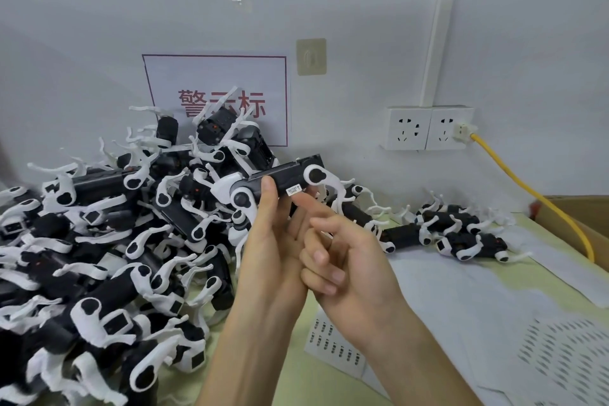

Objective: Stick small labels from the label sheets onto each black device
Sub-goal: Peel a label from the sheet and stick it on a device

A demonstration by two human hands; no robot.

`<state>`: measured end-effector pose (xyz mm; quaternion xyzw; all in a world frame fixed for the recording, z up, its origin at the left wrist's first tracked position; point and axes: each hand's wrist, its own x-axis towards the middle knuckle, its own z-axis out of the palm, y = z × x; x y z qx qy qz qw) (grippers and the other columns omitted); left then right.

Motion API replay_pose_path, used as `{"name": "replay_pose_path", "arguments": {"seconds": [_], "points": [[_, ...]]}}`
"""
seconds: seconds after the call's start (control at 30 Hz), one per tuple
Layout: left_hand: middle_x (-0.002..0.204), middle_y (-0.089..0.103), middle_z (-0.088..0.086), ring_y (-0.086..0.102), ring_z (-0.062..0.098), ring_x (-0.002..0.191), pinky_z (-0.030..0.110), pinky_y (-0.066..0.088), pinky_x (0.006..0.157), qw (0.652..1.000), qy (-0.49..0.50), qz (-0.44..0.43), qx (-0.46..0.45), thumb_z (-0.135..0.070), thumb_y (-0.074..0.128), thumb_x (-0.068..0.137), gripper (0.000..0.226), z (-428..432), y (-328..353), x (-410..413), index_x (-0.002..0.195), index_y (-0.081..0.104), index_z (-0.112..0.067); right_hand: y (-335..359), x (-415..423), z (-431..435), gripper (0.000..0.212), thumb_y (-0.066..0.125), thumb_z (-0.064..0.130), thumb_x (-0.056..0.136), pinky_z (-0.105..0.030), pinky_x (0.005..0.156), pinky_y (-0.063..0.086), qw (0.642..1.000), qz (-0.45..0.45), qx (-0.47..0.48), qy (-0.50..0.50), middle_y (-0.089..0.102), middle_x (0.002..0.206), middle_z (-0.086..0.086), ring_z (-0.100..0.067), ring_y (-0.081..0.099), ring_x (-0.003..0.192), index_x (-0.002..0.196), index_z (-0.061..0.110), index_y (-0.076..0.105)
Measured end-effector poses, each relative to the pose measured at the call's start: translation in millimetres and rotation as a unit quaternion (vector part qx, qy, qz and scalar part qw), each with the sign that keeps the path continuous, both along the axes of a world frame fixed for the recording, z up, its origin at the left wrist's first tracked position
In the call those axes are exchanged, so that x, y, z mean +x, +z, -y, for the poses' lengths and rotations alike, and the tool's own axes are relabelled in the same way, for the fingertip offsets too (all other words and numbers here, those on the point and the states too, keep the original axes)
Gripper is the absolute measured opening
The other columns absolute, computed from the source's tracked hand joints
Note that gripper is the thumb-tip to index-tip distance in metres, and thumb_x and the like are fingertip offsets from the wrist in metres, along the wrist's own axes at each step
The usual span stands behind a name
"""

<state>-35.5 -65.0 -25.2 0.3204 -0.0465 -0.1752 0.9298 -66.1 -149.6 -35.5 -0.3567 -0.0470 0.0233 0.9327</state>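
My left hand (273, 241) holds a black device (286, 176) with white legs up in front of the wall, thumb on its near face. A small white label (294, 190) sits on the device's lower edge. The index fingertip of my right hand (346, 260) touches the device just below that label; its other fingers are curled. A label sheet (333, 344) lies flat on the table under my wrists.
A big heap of black-and-white devices (108, 241) fills the left side. A smaller group (461, 234) lies at the right by the wall. Peeled backing sheets (494, 306) cover the right of the table. A yellow cable (534, 194) runs from the sockets (428, 128) past a cardboard box (580, 217).
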Motion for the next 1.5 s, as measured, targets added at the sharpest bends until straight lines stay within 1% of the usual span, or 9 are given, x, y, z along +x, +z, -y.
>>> {"name": "replay_pose_path", "arguments": {"seconds": [0.2,0.27,0.37,0.47,0.6,0.77,1.27,1.43,1.5], "points": [[0.104,0.08,0.0,0.075,0.016,0.097,0.031,0.061,0.067,1.0,0.006,0.005,0.017,-0.054,0.067,0.083,0.046,1.2,0.9,-0.2,0.106,0.071,-0.015,-0.5,1.0,0.7,0.037,0.054,0.013,0.082,-0.019,0.034,0.017,1.0,0.001,0.017,-0.005,0.04,0.048,0.0,-0.007,0.022,0.033,0.109,0.014,0.08],[0.114,0.078,0.001,0.071,0.019,0.099,0.031,0.06,0.062,0.999,-0.002,0.005,0.038,-0.054,0.066,0.088,0.047,1.5,0.7,-0.2,0.115,0.068,-0.016,-0.4,1.4,0.8,0.038,0.056,0.014,0.08,-0.019,0.033,0.017,1.0,-0.002,0.023,-0.01,0.039,0.049,-0.001,-0.007,0.022,0.033,0.11,0.015,0.079],[0.113,0.078,0.0,0.065,0.019,0.076,0.028,0.055,0.044,0.998,-0.005,0.014,0.062,-0.05,0.067,0.091,0.038,1.2,-0.1,-1.3,0.111,0.068,-0.018,-0.5,1.7,1.1,0.039,0.058,0.015,0.077,-0.019,0.033,0.017,0.999,-0.002,0.029,-0.014,0.039,0.048,-0.001,-0.008,0.023,0.033,0.11,0.014,0.079],[0.098,0.077,0.002,0.063,0.017,0.054,0.025,0.043,0.032,0.995,0.018,0.039,0.086,-0.047,0.071,0.086,0.034,2.1,-1.1,-3.1,0.097,0.072,-0.015,-0.9,2.1,0.6,0.039,0.058,0.014,0.078,-0.018,0.033,0.018,0.999,-0.001,0.034,-0.016,0.039,0.048,-0.001,-0.008,0.024,0.033,0.111,0.012,0.078],[0.08,0.075,0.0,0.054,0.017,0.035,0.02,0.035,0.03,0.99,0.047,0.068,0.112,-0.042,0.07,0.09,0.034,4.0,0.1,-6.7,0.064,0.077,-0.022,-1.2,2.4,0.0,0.039,0.055,0.014,0.08,-0.019,0.035,0.017,0.999,-0.001,0.035,-0.021,0.039,0.049,-0.001,-0.007,0.025,0.033,0.111,0.012,0.078],[0.079,0.077,-0.001,0.049,0.018,0.03,0.019,0.035,0.03,0.986,0.076,0.077,0.124,-0.042,0.067,0.092,0.032,3.9,4.7,-11.7,0.064,0.079,-0.032,-2.2,2.5,0.3,0.042,0.054,0.014,0.081,-0.02,0.036,0.019,0.999,-0.003,0.031,-0.02,0.038,0.05,-0.001,-0.008,0.024,0.034,0.118,0.009,0.075],[0.081,0.075,0.001,0.046,0.02,0.028,0.018,0.035,0.03,0.986,0.099,0.062,0.119,-0.041,0.072,0.088,0.03,3.3,-3.3,-7.6,0.061,0.074,-0.028,-5.3,2.9,-2.3,0.044,0.053,0.015,0.081,-0.023,0.04,0.016,0.999,-0.006,0.034,-0.012,0.038,0.049,-0.001,-0.008,0.024,0.035,0.12,0.008,0.074],[0.085,0.074,0.004,0.053,0.019,0.038,0.019,0.034,0.031,0.982,0.143,0.038,0.12,-0.041,0.076,0.082,0.022,4.9,-7.0,-4.8,0.08,0.07,-0.02,-5.9,2.7,-4.4,0.049,0.055,0.017,0.077,-0.024,0.043,0.014,1.0,-0.01,0.026,-0.015,0.039,0.049,-0.001,-0.008,0.024,0.037,0.122,0.007,0.072],[0.085,0.076,0.002,0.054,0.018,0.04,0.02,0.034,0.03,0.98,0.154,0.025,0.125,-0.041,0.076,0.083,0.021,5.7,-7.0,-4.8,0.071,0.075,-0.023,-5.8,2.2,-4.3,0.047,0.055,0.018,0.078,-0.025,0.045,0.013,1.0,-0.01,0.022,-0.014,0.038,0.05,0.0,-0.009,0.023,0.038,0.119,0.007,0.074]]}}
